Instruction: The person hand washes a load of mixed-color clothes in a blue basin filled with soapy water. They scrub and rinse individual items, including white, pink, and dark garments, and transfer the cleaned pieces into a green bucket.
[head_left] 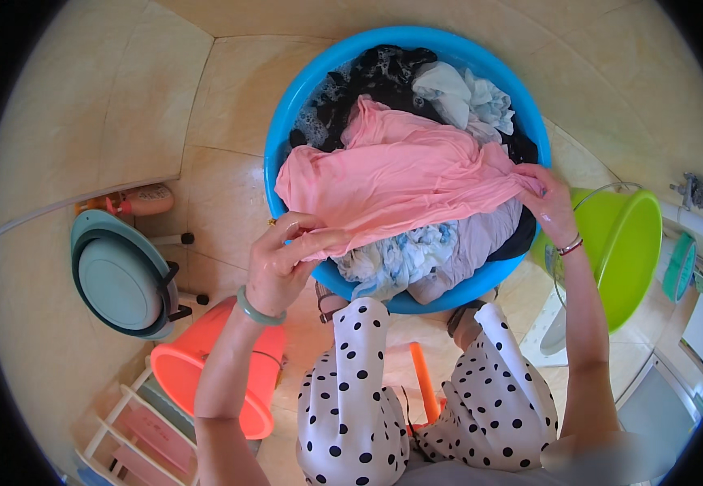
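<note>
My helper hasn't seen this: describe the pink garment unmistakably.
Find the big round blue basin on the tiled floor. Across it lies the pink garment, near edge held by the left hand and right hand. Its plain pink stands out from the black, grey and bluish-white laundry.

The cloth [404, 166] is plain light pink, thin and soft, spread rather than bunched, in the upper middle of the frame. It lies across the laundry in the blue tub [280, 105], covering much of its middle. Its near edge is drawn fairly straight, slanting up toward the right between the left hand [290, 249] and the right hand [547, 198], which pinch it. Long creases run across it, gathering at the right end; the far side slumps in loose folds with one raised peak.
</note>
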A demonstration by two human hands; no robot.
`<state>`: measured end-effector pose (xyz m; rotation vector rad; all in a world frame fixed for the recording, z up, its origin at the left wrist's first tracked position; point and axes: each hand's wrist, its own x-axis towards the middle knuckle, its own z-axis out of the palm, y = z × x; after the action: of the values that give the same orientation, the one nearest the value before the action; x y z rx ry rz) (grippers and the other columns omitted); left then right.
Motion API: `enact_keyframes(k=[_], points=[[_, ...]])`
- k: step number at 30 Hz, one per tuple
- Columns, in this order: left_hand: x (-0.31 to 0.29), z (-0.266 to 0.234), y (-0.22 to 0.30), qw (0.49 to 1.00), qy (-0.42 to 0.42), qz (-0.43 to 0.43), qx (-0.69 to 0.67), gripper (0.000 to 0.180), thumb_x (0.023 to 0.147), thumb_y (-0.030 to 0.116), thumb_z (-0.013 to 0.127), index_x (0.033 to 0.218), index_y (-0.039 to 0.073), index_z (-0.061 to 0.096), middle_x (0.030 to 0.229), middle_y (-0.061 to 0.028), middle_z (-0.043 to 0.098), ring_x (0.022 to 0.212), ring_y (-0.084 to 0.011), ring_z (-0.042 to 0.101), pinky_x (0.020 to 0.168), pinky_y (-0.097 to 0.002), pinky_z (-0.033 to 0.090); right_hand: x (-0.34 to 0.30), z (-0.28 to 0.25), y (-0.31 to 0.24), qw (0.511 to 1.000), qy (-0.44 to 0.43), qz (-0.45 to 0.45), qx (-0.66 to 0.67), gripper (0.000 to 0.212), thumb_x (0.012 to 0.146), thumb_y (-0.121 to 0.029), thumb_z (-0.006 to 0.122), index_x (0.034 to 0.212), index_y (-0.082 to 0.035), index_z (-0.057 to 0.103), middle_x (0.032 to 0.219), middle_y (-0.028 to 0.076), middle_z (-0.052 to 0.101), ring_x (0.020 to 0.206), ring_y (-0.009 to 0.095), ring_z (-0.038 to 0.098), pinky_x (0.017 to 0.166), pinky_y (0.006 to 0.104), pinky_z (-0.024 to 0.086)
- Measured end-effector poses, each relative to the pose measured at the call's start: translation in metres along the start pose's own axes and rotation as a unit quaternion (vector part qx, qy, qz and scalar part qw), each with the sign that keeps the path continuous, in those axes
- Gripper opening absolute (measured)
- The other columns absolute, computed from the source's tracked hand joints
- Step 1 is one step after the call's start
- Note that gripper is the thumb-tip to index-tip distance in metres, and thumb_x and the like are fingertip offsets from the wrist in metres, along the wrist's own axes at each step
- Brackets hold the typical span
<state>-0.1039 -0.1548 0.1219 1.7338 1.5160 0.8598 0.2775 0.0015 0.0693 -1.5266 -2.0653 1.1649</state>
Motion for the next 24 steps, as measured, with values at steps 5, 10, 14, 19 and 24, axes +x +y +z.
enact_keyframes(k=[5, 10, 14, 19, 24], points=[[0.008, -0.002, 0.010, 0.991, 0.103, -0.046, -0.068, 0.024, 0.080, 0.000, 0.068, 0.104, 0.004, 0.069, 0.089, -0.0064, 0.065, 0.081, -0.0146, 0.062, 0.067, -0.0243, 0.049, 0.005, -0.003, -0.011, 0.987, -0.060, -0.062, -0.139, 0.026, 0.078, -0.007, 0.071, 0.103, -0.004, 0.063, 0.100, 0.010, 0.065, 0.091, 0.021, 0.062, 0.082, 0.0297, 0.049], [0.030, -0.009, 0.010, 0.939, 0.176, -0.224, -0.191, 0.020, 0.092, 0.012, 0.063, 0.108, 0.001, 0.065, 0.098, -0.0001, 0.064, 0.087, -0.0080, 0.058, 0.075, -0.0231, 0.046, 0.001, -0.014, 0.002, 0.996, -0.041, 0.053, 0.061, 0.027, 0.077, -0.005, 0.070, 0.102, -0.001, 0.061, 0.098, 0.006, 0.064, 0.087, 0.016, 0.061, 0.081, 0.0278, 0.049], [0.040, -0.008, 0.012, 0.867, 0.111, -0.282, -0.395, 0.033, 0.090, 0.010, 0.063, 0.121, -0.001, 0.059, 0.103, -0.0006, 0.062, 0.092, -0.0074, 0.055, 0.081, -0.0223, 0.044, 0.005, -0.011, 0.002, 0.972, -0.013, 0.089, 0.218, 0.029, 0.077, -0.004, 0.069, 0.103, 0.001, 0.059, 0.101, 0.004, 0.063, 0.090, 0.013, 0.059, 0.083, 0.0283, 0.048], [0.043, -0.007, 0.011, 0.860, 0.051, -0.317, -0.396, 0.044, 0.087, 0.009, 0.063, 0.129, -0.002, 0.054, 0.109, -0.0021, 0.062, 0.098, -0.0082, 0.055, 0.086, -0.0235, 0.044, 0.007, -0.010, -0.022, 0.999, 0.023, -0.036, 0.015, 0.034, 0.077, -0.004, 0.070, 0.108, 0.000, 0.059, 0.109, 0.008, 0.063, 0.099, 0.015, 0.059, 0.088, 0.0291, 0.047], [0.062, 0.001, 0.034, 0.929, -0.033, -0.197, -0.311, 0.031, 0.088, 0.004, 0.062, 0.117, 0.002, 0.054, 0.102, -0.0047, 0.062, 0.095, -0.0083, 0.056, 0.079, -0.0230, 0.045, 0.017, 0.018, -0.102, 0.978, 0.039, -0.202, 0.044, 0.044, 0.075, -0.007, 0.076, 0.116, -0.002, 0.060, 0.113, 0.012, 0.063, 0.101, 0.017, 0.061, 0.085, 0.0293, 0.049]])
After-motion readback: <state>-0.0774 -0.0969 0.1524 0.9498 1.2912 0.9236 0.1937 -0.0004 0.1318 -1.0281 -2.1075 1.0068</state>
